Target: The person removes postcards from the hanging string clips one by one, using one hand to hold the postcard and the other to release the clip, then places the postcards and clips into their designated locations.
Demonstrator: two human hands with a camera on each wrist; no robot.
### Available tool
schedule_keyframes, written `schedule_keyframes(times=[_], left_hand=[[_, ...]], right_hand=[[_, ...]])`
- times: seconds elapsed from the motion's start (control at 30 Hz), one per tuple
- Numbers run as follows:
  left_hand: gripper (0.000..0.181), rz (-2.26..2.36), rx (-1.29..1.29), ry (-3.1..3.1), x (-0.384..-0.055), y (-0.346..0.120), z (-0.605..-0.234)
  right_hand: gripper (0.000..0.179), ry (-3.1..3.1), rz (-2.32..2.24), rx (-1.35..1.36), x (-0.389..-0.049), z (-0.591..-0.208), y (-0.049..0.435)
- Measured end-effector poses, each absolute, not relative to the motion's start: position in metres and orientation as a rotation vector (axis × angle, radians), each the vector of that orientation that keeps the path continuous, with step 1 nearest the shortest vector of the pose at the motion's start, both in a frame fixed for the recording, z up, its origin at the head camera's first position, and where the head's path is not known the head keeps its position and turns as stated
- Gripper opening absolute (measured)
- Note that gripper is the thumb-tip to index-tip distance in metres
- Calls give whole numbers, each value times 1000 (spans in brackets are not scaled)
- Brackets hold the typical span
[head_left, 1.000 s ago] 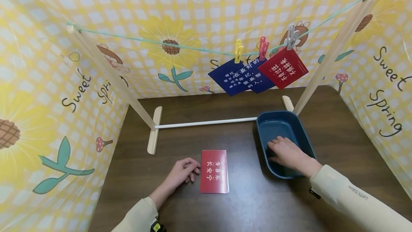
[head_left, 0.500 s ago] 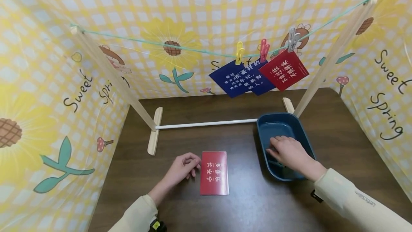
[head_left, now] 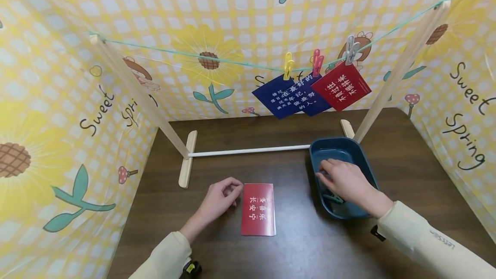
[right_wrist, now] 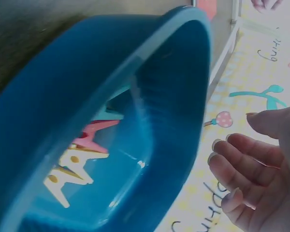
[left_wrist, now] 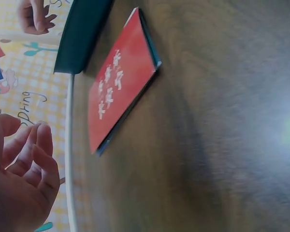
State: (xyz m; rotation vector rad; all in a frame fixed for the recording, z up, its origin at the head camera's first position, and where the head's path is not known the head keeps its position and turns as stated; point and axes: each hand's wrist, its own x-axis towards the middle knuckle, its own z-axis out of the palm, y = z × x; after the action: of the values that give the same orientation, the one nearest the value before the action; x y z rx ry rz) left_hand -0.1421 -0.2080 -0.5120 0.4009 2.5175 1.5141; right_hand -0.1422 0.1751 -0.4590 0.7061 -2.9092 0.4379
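Observation:
My right hand [head_left: 345,180] hovers over the blue plastic basin [head_left: 367,158], fingers loosely bent and holding nothing. A green clothespin [head_left: 334,197] lies inside, below the thumb. The right wrist view shows more clothespins there: a pink clothespin [right_wrist: 97,136] and a yellow clothespin [right_wrist: 76,159] among several. My left hand [head_left: 218,199] is relaxed at the upper left corner of a small stack of cards, its fingertips close to the edge. On top is a red card [head_left: 258,210] with white characters. In the left wrist view that hand [left_wrist: 26,169] holds nothing.
A green string [head_left: 174,49] runs between two wooden posts [head_left: 139,96]. Yellow, pink and grey clothespins hold two blue cards [head_left: 273,94] and a red card [head_left: 341,87] on its right half. A white rod [head_left: 248,150] joins the post feet.
My right hand has risen a little in the basin and its fingers have loosened, bringing the green clothespin into sight. The left hand has shifted slightly forward, toward the card stack's upper corner.

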Motion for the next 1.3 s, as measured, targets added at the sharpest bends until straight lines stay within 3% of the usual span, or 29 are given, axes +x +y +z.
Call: schedule_keyframes(times=[0.47, 1.3], left_hand=[[16, 1497, 569, 2758, -161, -200, -491], [20, 1734, 646, 2775, -211, -165, -451]], right_hand=[[18, -2746, 403, 804, -133, -429, 151], [25, -2571, 506, 878, -151, -341, 130]])
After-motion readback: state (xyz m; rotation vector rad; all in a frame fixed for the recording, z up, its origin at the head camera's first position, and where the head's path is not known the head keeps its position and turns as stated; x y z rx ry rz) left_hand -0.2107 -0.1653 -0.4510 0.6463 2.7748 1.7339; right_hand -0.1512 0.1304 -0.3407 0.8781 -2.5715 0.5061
